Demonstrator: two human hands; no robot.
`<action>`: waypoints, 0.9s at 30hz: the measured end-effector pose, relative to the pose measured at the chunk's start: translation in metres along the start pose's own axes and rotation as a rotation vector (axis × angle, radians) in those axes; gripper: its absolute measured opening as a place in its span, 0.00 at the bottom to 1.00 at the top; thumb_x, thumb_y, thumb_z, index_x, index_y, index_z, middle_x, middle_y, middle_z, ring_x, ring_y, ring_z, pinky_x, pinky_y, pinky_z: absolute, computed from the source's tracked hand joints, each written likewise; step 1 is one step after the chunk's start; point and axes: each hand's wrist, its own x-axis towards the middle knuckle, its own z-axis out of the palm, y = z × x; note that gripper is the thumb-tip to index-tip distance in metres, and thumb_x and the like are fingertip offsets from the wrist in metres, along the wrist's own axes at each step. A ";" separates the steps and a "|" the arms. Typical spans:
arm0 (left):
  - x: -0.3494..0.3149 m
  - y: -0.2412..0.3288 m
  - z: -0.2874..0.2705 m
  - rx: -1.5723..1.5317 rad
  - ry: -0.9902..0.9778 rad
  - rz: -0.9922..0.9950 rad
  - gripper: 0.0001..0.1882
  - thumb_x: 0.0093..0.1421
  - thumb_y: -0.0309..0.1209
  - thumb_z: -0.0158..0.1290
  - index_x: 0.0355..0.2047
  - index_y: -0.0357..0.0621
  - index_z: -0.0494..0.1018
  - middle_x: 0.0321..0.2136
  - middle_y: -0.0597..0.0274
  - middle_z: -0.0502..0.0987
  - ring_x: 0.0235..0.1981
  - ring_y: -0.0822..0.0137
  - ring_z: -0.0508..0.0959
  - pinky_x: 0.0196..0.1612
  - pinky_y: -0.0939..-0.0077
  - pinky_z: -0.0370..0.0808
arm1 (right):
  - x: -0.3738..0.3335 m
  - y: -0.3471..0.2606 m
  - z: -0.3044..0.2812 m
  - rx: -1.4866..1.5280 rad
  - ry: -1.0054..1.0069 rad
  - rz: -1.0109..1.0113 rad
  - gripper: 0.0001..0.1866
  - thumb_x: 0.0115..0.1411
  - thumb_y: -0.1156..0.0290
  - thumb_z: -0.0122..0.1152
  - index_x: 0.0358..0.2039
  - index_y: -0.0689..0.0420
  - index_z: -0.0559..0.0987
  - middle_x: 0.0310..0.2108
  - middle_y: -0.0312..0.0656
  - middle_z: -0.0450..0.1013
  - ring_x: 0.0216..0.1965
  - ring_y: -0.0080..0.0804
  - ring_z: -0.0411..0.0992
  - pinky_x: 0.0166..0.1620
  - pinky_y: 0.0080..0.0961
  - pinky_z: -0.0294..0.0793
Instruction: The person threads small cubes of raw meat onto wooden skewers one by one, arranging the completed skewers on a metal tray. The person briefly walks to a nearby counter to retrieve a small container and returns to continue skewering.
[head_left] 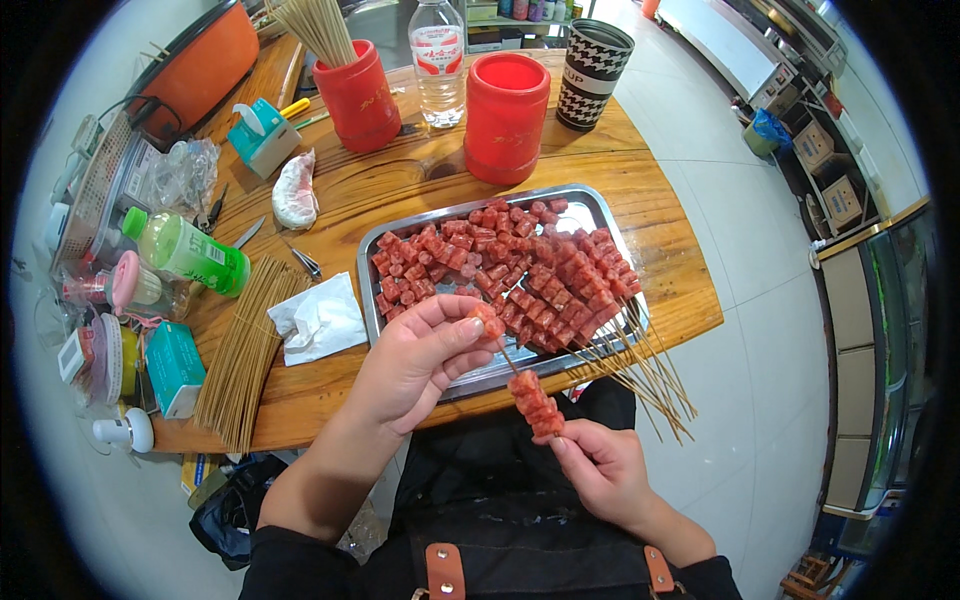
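Note:
Between thumb and fingers, my left hand (425,355) pinches a reddish meat piece (487,322) at the tip of a thin wooden skewer. Several pieces are threaded lower on that skewer (536,404), and my right hand (600,465) grips it at the bottom end of the meat. Both hands are above the near edge of a metal tray (372,320). Loose meat chunks (430,258) are heaped in the tray's left and middle. On its right lie finished meat skewers (575,290), their bare sticks (650,375) sticking out over the table's edge.
Bundled bamboo skewers (243,355) and a white tissue (318,318) lie left of the tray. Behind it stand two red canisters (507,120), one holding sticks, a water bottle (438,70) and a patterned cup (590,75). A green bottle (190,250) leans at far left.

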 end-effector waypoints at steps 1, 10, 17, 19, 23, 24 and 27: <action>-0.001 0.000 0.001 0.011 0.000 0.013 0.11 0.60 0.26 0.54 0.43 0.38 0.71 0.37 0.59 0.77 0.38 0.68 0.79 0.43 0.78 0.77 | 0.000 -0.001 0.000 0.002 -0.001 0.006 0.08 0.61 0.74 0.55 0.39 0.60 0.79 0.22 0.39 0.74 0.21 0.19 0.70 0.26 0.16 0.69; -0.007 0.004 0.006 0.133 -0.061 -0.020 0.09 0.58 0.25 0.56 0.39 0.39 0.72 0.37 0.58 0.77 0.38 0.70 0.79 0.44 0.76 0.77 | 0.000 -0.004 -0.003 -0.055 -0.040 -0.032 0.08 0.61 0.75 0.55 0.39 0.60 0.79 0.22 0.41 0.74 0.20 0.24 0.72 0.26 0.18 0.69; -0.015 -0.009 0.017 0.093 -0.060 -0.017 0.07 0.57 0.23 0.55 0.35 0.41 0.70 0.35 0.60 0.77 0.37 0.69 0.79 0.44 0.73 0.78 | -0.003 -0.002 0.007 0.013 0.002 -0.093 0.07 0.61 0.76 0.54 0.38 0.61 0.79 0.19 0.37 0.72 0.18 0.19 0.68 0.24 0.16 0.66; -0.017 -0.013 0.018 0.108 -0.062 -0.015 0.07 0.57 0.23 0.55 0.35 0.41 0.70 0.35 0.60 0.77 0.38 0.69 0.78 0.44 0.72 0.77 | -0.003 -0.004 0.006 0.008 -0.019 -0.077 0.08 0.61 0.75 0.55 0.40 0.60 0.78 0.20 0.40 0.72 0.19 0.25 0.72 0.25 0.18 0.69; -0.014 -0.010 0.016 0.161 -0.058 0.064 0.09 0.57 0.22 0.55 0.38 0.40 0.70 0.36 0.61 0.77 0.39 0.70 0.77 0.46 0.74 0.74 | 0.001 -0.011 -0.005 -0.093 -0.019 -0.040 0.08 0.59 0.74 0.58 0.40 0.59 0.78 0.20 0.41 0.73 0.19 0.27 0.72 0.25 0.20 0.70; -0.013 -0.006 0.015 0.181 -0.059 0.113 0.09 0.57 0.22 0.55 0.39 0.39 0.70 0.37 0.61 0.77 0.39 0.71 0.76 0.47 0.75 0.73 | -0.001 -0.013 -0.011 -0.160 -0.016 -0.033 0.09 0.58 0.74 0.59 0.40 0.58 0.78 0.21 0.41 0.73 0.19 0.28 0.72 0.25 0.21 0.70; -0.008 0.012 0.011 0.349 -0.063 0.242 0.17 0.57 0.22 0.55 0.47 0.35 0.69 0.41 0.60 0.75 0.43 0.71 0.74 0.50 0.77 0.70 | 0.000 -0.018 -0.031 -0.440 0.150 -0.341 0.10 0.54 0.75 0.62 0.39 0.56 0.78 0.24 0.42 0.75 0.22 0.37 0.75 0.25 0.26 0.74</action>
